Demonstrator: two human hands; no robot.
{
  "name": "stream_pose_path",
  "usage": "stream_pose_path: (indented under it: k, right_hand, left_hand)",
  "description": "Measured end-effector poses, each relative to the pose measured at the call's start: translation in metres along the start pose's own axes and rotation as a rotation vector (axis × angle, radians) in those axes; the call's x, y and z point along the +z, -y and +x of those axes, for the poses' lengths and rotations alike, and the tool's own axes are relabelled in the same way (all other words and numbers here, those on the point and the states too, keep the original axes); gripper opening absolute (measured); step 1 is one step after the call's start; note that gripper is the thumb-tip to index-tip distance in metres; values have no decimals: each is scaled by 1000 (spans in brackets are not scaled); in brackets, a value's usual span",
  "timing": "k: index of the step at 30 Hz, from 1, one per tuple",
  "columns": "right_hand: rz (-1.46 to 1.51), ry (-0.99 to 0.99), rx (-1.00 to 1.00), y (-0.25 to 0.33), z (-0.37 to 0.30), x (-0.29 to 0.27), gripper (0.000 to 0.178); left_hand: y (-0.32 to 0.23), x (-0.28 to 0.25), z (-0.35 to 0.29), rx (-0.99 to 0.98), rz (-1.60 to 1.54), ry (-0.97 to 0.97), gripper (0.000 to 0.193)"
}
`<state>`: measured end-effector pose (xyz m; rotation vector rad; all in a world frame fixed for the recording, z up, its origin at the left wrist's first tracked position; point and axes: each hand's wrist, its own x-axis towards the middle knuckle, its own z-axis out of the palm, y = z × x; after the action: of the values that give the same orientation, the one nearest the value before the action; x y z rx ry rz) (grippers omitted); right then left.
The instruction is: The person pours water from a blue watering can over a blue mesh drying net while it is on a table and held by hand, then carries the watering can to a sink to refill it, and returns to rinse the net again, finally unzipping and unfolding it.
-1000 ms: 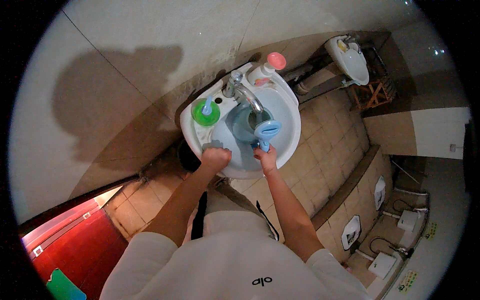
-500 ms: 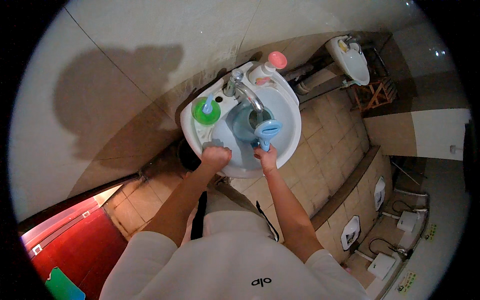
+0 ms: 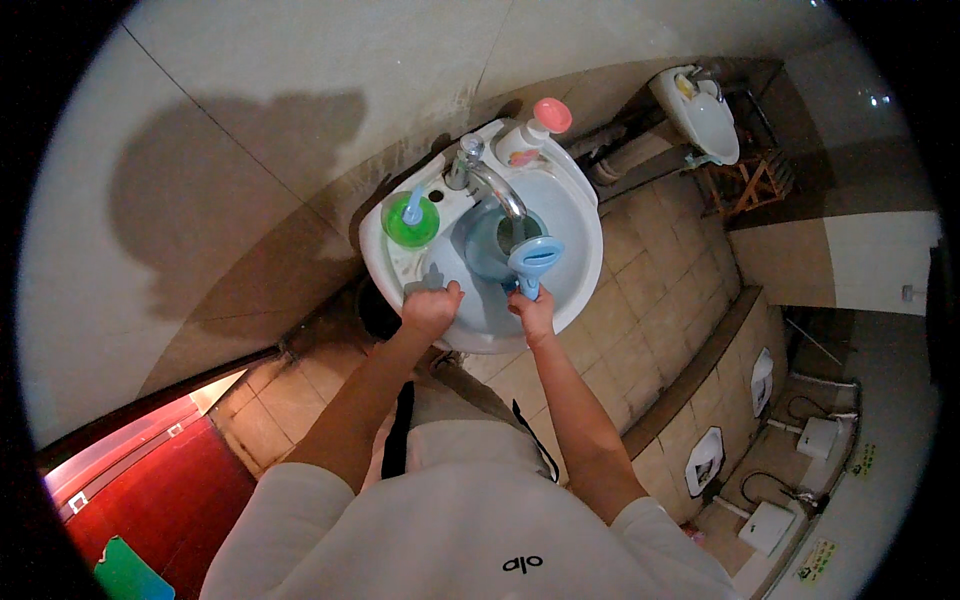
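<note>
Forearms forward, left hand curled, thumb out, right hand in a grip.

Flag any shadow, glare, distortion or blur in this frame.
Head view: large shadow on the wall at left; head view: glints at upper right, brown wall band bowed; head view: left hand and right hand show no obvious motion blur.

White sink, bearing green bottle, white bottle (pink-topped)

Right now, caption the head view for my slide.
Right hand holding a blue object near the faucet, left hand at the sink.
</note>
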<state>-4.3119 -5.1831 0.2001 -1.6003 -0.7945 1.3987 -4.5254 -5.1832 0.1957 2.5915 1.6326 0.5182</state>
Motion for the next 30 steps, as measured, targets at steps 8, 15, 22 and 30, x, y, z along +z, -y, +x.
stream_pose_path:
  k: [8, 15, 22, 30]
  right_hand:
    - [11, 5, -12, -1, -1, 1, 15]
    - [23, -30, -19, -2, -1, 1, 19]
    - [-4, -28, -12, -8, 4, -2, 16]
    - [-109, -2, -10, -18, 13, -12, 21]
  left_hand:
    - [0, 3, -2, -20, -24, 146, 24]
    - [0, 1, 1, -33, -61, 289, 26]
    - [-19, -39, 42, -419, -470, 246, 27]
    - [-8, -110, 176, -273, -487, -30, 22]
